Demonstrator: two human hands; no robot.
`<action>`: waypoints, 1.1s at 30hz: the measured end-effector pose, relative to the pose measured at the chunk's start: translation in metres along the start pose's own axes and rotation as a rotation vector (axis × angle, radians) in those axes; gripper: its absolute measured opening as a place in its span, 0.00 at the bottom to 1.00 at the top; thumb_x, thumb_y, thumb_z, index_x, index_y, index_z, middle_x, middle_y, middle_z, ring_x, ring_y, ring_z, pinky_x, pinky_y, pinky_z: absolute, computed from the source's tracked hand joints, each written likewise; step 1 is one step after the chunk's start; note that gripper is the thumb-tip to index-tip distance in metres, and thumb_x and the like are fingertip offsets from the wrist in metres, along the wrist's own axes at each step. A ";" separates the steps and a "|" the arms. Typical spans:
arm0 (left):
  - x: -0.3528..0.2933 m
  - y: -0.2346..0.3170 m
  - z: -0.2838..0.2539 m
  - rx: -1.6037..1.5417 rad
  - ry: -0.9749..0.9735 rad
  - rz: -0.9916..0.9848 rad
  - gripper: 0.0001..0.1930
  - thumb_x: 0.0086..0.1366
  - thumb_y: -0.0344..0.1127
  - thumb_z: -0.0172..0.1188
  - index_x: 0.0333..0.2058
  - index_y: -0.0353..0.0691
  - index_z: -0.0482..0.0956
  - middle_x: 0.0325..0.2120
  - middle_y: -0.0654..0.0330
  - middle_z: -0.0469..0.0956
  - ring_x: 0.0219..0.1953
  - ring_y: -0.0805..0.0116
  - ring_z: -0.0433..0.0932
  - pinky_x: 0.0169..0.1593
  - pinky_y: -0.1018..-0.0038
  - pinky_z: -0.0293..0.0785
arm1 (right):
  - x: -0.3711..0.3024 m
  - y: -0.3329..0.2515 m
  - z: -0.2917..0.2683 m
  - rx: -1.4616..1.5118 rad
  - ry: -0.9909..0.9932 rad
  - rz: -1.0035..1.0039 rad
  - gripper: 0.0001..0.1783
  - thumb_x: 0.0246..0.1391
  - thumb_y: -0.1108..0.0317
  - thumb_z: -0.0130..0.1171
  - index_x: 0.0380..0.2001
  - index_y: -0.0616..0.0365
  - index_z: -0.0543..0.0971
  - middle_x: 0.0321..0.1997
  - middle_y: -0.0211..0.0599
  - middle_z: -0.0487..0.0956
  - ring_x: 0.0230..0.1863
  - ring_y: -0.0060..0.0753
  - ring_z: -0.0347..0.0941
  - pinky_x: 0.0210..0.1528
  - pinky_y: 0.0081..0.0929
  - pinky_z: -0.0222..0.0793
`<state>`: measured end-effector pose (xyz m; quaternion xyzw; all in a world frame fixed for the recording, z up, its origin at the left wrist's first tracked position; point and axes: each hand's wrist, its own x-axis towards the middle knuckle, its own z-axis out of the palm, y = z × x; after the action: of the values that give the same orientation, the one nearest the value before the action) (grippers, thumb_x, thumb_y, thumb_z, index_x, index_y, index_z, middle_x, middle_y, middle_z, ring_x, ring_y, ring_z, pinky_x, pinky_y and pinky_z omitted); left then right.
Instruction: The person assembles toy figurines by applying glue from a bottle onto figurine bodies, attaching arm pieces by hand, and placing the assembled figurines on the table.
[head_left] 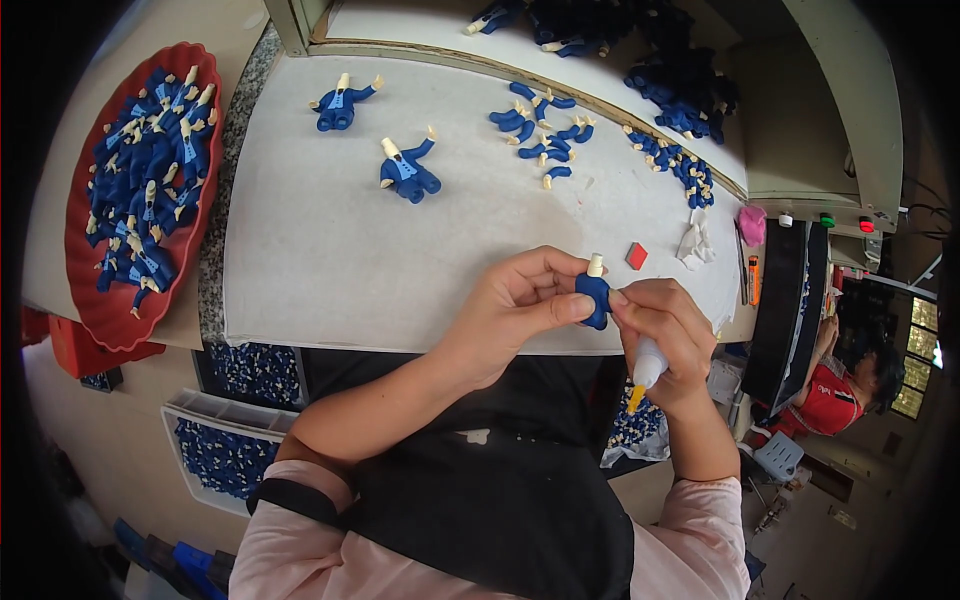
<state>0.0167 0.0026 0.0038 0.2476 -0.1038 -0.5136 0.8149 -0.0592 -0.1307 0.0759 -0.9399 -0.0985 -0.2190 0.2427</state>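
My left hand point(530, 305) is closed round a headless blue doll figure point(594, 293) with a cream neck, held above the table's front edge. The fingertips of my right hand point(668, 325) pinch at the right side of that figure; whether a small piece is between them is hidden. In the same right hand rests a white squeeze bottle point(650, 362), its yellow nozzle pointing down. Two headless figures in blue suits point(407, 172) lie farther off on the white sheet point(300, 250). Several loose blue arms point(545, 150) with cream hands lie right of them.
A red scalloped tray point(80, 215) heaped with figures stands at left. By my right hand are a red block point(637, 256), crumpled tissue point(695, 240) and an orange tube point(754, 280). A shelf frame point(800, 170) borders the far right. Bins of blue parts point(225, 455) stand below; another person point(835, 395) sits right.
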 end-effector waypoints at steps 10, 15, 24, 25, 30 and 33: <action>-0.001 0.002 0.000 -0.001 0.019 -0.030 0.12 0.55 0.25 0.52 0.41 0.35 0.70 0.36 0.60 0.73 0.38 0.77 0.71 0.43 0.80 0.67 | 0.001 -0.001 0.001 -0.001 -0.013 0.027 0.16 0.22 0.86 0.57 0.24 0.65 0.74 0.23 0.39 0.72 0.23 0.35 0.70 0.24 0.23 0.66; -0.002 0.003 0.003 -0.003 0.052 -0.069 0.14 0.56 0.25 0.51 0.43 0.32 0.70 0.36 0.60 0.73 0.39 0.76 0.70 0.45 0.79 0.67 | 0.001 -0.001 0.001 -0.017 -0.015 0.030 0.16 0.23 0.86 0.57 0.24 0.65 0.74 0.23 0.39 0.73 0.23 0.34 0.70 0.23 0.23 0.66; -0.001 0.000 0.005 0.020 0.100 -0.069 0.15 0.56 0.24 0.51 0.44 0.31 0.68 0.38 0.58 0.72 0.40 0.75 0.70 0.45 0.78 0.67 | 0.001 -0.001 0.000 -0.039 -0.026 0.071 0.14 0.24 0.85 0.58 0.23 0.65 0.74 0.22 0.38 0.73 0.22 0.33 0.70 0.23 0.22 0.66; 0.000 0.000 0.005 0.026 0.103 -0.067 0.15 0.56 0.25 0.51 0.44 0.31 0.68 0.38 0.58 0.72 0.40 0.75 0.70 0.45 0.78 0.67 | 0.001 0.000 0.001 -0.035 -0.025 0.072 0.14 0.24 0.85 0.58 0.23 0.65 0.74 0.22 0.38 0.73 0.22 0.33 0.70 0.23 0.22 0.66; 0.000 -0.001 0.005 0.036 0.114 -0.082 0.15 0.56 0.25 0.51 0.44 0.31 0.68 0.39 0.58 0.72 0.40 0.75 0.70 0.45 0.78 0.67 | 0.000 0.001 0.000 -0.022 -0.027 0.081 0.15 0.23 0.85 0.59 0.23 0.65 0.74 0.22 0.38 0.73 0.22 0.33 0.70 0.23 0.22 0.65; 0.000 -0.001 0.005 0.053 0.107 -0.065 0.15 0.57 0.25 0.51 0.45 0.32 0.68 0.39 0.58 0.72 0.41 0.75 0.70 0.45 0.78 0.67 | -0.001 0.002 0.000 -0.018 -0.022 0.067 0.15 0.23 0.85 0.59 0.24 0.65 0.75 0.22 0.38 0.73 0.23 0.33 0.70 0.23 0.22 0.65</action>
<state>0.0135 0.0008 0.0076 0.2994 -0.0656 -0.5228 0.7954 -0.0595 -0.1329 0.0744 -0.9472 -0.0679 -0.2012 0.2403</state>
